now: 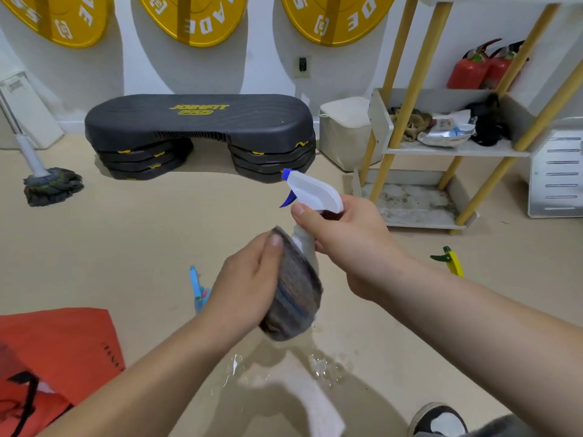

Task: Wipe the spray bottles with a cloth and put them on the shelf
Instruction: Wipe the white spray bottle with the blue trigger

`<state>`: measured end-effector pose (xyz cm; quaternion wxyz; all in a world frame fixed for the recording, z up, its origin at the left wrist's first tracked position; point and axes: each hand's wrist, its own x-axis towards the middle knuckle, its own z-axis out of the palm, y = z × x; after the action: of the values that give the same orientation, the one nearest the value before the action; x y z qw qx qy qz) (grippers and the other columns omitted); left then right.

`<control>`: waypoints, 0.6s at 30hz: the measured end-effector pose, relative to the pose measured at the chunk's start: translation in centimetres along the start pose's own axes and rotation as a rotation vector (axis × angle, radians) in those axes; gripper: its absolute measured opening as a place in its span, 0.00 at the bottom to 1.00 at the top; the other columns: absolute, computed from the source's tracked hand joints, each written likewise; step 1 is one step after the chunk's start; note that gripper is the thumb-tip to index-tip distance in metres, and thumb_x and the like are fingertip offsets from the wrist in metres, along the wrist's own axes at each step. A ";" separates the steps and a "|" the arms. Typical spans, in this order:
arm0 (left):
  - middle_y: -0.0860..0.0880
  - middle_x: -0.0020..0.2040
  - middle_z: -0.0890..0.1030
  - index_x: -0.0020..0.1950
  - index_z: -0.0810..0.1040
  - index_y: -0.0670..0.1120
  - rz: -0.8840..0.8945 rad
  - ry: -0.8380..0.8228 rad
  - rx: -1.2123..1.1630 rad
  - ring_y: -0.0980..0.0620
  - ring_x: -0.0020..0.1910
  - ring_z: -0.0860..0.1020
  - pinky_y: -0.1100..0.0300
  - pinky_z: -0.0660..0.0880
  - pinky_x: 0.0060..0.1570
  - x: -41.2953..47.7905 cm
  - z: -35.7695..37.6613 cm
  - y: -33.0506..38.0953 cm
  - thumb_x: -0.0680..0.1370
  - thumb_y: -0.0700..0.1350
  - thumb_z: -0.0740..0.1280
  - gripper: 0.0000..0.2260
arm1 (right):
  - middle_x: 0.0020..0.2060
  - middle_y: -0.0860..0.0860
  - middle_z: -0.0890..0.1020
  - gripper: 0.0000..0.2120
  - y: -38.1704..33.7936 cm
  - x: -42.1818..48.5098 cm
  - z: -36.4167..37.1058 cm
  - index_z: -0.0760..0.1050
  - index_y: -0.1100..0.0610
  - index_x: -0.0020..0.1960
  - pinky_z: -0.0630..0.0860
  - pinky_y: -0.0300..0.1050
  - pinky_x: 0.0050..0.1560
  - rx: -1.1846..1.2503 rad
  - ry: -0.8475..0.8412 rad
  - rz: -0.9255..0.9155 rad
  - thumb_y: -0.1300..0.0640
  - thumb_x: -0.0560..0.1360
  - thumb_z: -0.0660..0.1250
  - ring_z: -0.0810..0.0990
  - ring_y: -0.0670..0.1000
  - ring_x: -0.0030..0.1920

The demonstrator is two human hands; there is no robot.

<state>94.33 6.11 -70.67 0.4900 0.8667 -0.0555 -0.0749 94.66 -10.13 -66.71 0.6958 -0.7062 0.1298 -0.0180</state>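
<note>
My right hand [350, 244] grips the neck of a white spray bottle [312, 190] with a blue nozzle and trigger, held up over the floor. My left hand [249, 285] holds a grey striped cloth [296, 288] wrapped round the bottle's body, which the cloth hides almost entirely. A light blue spray bottle [197, 288] stands on the floor just left of my left hand, partly hidden. A yellow spray bottle with a green trigger [451, 261] sits on the floor to the right. The white shelf with yellow poles [419, 216] stands at the right.
Water is spilled on the beige floor [321, 367] below the bottle. A black step platform [202, 130] sits at the back wall, a mop [52, 184] at the left, a red bag [53, 357] near left. My shoe [438, 419] shows at the bottom right.
</note>
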 end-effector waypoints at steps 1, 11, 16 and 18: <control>0.51 0.47 0.85 0.50 0.80 0.49 -0.116 0.001 -0.130 0.46 0.50 0.82 0.50 0.77 0.51 0.5 -0.1 0.0 0.87 0.56 0.56 0.17 | 0.37 0.50 0.77 0.10 0.0 0.0 0.0 0.82 0.60 0.51 0.74 0.47 0.44 0.003 -0.005 -0.008 0.53 0.78 0.75 0.76 0.49 0.39; 0.57 0.62 0.79 0.75 0.71 0.54 0.464 -0.044 0.286 0.56 0.61 0.76 0.60 0.72 0.61 -1.5 0.9 0.9 0.85 0.46 0.59 0.17 | 0.42 0.53 0.82 0.09 0.6 0.7 0.0 0.83 0.57 0.52 0.82 0.63 0.61 0.035 0.018 0.093 0.51 0.78 0.74 0.84 0.55 0.46; 0.49 0.47 0.86 0.51 0.81 0.52 -0.064 0.003 -0.207 0.46 0.52 0.83 0.43 0.79 0.59 1.1 -0.4 0.1 0.87 0.55 0.57 0.16 | 0.40 0.51 0.78 0.07 -0.1 0.5 -0.1 0.83 0.55 0.49 0.81 0.58 0.58 0.055 0.051 0.042 0.52 0.79 0.73 0.78 0.52 0.44; 0.49 0.48 0.83 0.52 0.78 0.50 0.058 0.048 -0.072 0.44 0.53 0.81 0.44 0.77 0.58 -0.3 0.7 0.7 0.87 0.53 0.55 0.15 | 0.40 0.52 0.79 0.12 0.1 0.5 -0.1 0.81 0.61 0.53 0.79 0.49 0.48 0.058 0.053 0.055 0.52 0.79 0.73 0.78 0.51 0.42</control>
<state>93.91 5.19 -70.39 0.5238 0.8482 -0.0660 -0.0419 95.11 -10.28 -66.85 0.7126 -0.6811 0.1671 -0.0212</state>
